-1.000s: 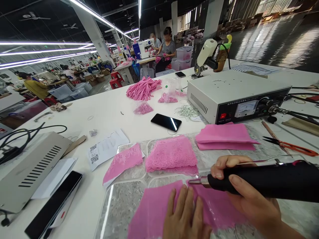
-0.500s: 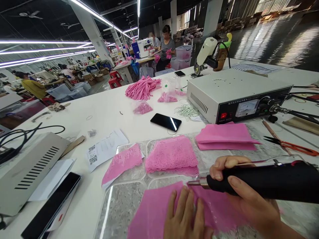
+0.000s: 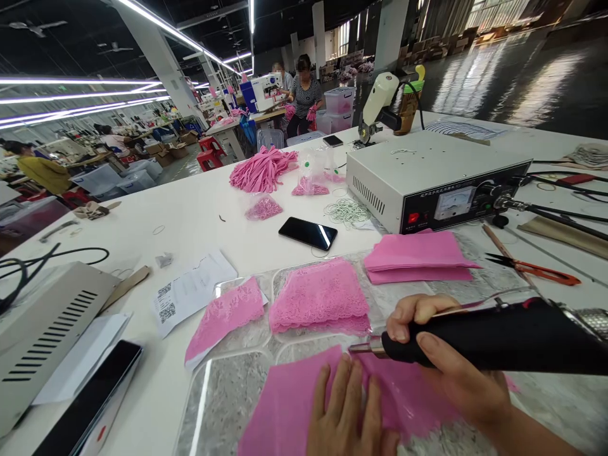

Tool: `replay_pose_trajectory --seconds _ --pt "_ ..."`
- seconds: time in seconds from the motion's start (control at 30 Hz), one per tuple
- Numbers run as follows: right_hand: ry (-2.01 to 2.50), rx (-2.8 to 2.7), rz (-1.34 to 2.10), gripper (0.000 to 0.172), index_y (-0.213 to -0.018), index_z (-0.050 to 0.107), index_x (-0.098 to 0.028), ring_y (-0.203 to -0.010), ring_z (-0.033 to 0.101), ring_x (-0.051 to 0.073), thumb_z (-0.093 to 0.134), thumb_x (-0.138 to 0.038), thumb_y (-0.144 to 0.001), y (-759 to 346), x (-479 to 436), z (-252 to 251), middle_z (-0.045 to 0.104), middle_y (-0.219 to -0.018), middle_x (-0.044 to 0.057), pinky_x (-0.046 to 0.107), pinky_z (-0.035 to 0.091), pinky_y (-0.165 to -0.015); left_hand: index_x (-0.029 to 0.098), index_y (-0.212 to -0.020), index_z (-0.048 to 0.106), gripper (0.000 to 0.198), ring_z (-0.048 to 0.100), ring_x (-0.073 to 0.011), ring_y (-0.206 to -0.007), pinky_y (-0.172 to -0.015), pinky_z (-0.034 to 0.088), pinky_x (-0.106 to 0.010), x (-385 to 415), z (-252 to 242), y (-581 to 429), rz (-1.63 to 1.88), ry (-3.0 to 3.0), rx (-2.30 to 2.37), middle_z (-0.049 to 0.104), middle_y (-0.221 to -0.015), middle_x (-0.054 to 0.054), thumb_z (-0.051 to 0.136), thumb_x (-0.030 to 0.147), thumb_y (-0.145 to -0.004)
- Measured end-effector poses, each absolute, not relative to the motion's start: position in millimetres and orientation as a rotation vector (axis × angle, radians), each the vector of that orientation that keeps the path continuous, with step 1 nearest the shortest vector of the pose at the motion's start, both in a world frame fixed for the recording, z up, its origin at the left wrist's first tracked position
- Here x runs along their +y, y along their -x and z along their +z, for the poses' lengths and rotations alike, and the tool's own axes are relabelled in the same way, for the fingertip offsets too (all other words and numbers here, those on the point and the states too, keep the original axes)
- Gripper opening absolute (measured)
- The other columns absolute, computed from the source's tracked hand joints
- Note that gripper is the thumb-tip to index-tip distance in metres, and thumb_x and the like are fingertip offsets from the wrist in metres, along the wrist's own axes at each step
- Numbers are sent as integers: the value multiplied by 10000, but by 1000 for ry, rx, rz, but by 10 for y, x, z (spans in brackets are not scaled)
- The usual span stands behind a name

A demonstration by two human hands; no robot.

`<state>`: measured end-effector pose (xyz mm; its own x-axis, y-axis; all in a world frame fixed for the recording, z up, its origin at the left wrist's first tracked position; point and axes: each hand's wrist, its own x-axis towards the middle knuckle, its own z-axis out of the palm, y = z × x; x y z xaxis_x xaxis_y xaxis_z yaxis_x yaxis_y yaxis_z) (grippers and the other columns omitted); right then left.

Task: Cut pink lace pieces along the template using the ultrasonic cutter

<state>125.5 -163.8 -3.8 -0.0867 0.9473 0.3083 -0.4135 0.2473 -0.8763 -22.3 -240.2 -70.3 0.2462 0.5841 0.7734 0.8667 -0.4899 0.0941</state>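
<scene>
My right hand [image 3: 451, 354] grips the black handle of an ultrasonic welding gun [image 3: 494, 335], fingers and thumb wrapped round it. The gun lies nearly level, its metal tip at the upper edge of a pink fabric piece [image 3: 289, 392]. My left hand [image 3: 344, 411] lies flat on this fabric, fingers spread, the fingertips just below the tip. Behind them lie a stack of pink lace pieces [image 3: 320, 294] and, to its right, a folded stack of plain pink fabric [image 3: 418, 256]. A single lace piece [image 3: 225, 316] sits left on white paper. A clear mat [image 3: 228, 392] spreads under the work.
A grey control box [image 3: 437, 177] with a dial and cables stands back right, near orange-handled snips [image 3: 536, 269]. A phone [image 3: 308, 233], bagged small parts [image 3: 263, 208] and pink strips [image 3: 263, 168] lie behind. Another vented box [image 3: 52, 335] stands left. A co-worker [image 3: 304, 95] sits beyond the table.
The whole view has shifted slightly, so things appear a little further left. Both hands keep their places on the fabric and gun; the tip remains at the fabric's upper edge.
</scene>
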Motion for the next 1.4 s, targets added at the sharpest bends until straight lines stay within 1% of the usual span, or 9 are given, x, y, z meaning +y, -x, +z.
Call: replay_pose_trajectory --seconds 0.17,0.27,0.4,0.57,0.8,0.93,1.13,1.3,1.4 --pt "610 -1143 1252 50 -878 566 -258 -692 558 156 613 -243 -885 -1235 -1627 -54 556 -845 9 331 521 -651 148 -985 688 318 658 -231 -1074 -1134 314 -391 -2405 -639 266 -1036 2210 -1323 735 -995 -95 411 304 -975" --pt "556 -1092 1278 52 -903 585 -256 -710 562 153 628 -246 -876 -1264 -1608 -51 558 -854 10 325 526 -663 148 -950 683 279 688 -217 -1011 -1141 318 -391 -2447 -649 281 -1057 2215 -1276 745 -927 -79 452 303 -965" --pt "503 -990 1332 79 -887 620 -250 -649 543 131 673 -285 -839 -1373 -1624 -21 558 -821 6 281 531 -595 179 -907 666 232 716 -191 -936 -1068 429 -380 -2551 -717 301 -1083 2223 -1168 747 -849 -52 540 371 -941" --pt "571 -922 1475 106 -850 620 -263 -613 540 146 704 -312 -809 -1401 -1731 27 549 -785 4 306 542 -519 182 -841 666 311 726 -149 -880 -1027 471 -311 -2587 -711 295 -1114 2233 -1113 749 -798 -32 457 357 -990" --pt "642 -885 1444 158 -818 613 -255 -612 543 129 741 -342 -786 -1275 -1790 87 547 -781 -3 296 543 -571 181 -864 677 317 729 -137 -851 -989 498 -280 -2595 -696 315 -1089 2291 -1081 750 -806 -26 454 363 -996" --pt "649 -900 1441 155 -827 607 -253 -613 543 136 731 -340 -795 -1277 -1777 75 544 -783 1 303 546 -566 174 -861 672 303 730 -149 -846 -960 516 -289 -2621 -696 315 -1071 2341 -1055 749 -810 -37 508 404 -972" --pt "626 -947 1476 152 -836 598 -266 -623 536 130 712 -366 -816 -1318 -1786 69 547 -796 -5 281 535 -558 164 -748 637 434 724 -108 -729 -893 527 -247 -2577 -556 209 -1195 2239 -1143 728 -687 11 342 283 -1044" --pt "569 -1059 1492 101 -871 600 -265 -627 562 141 674 -330 -850 -1405 -1747 34 559 -800 7 310 553 -575 176 -735 632 361 717 -98 -703 -876 521 -230 -2555 -499 199 -1186 2248 -1120 732 -686 37 391 163 -1004" --pt "546 -1102 1438 81 -884 601 -264 -614 564 135 658 -318 -863 -1412 -1717 19 558 -797 6 292 555 -549 183 -732 633 345 714 -97 -695 -877 516 -227 -2554 -496 205 -1169 2255 -1125 734 -689 44 406 149 -990"
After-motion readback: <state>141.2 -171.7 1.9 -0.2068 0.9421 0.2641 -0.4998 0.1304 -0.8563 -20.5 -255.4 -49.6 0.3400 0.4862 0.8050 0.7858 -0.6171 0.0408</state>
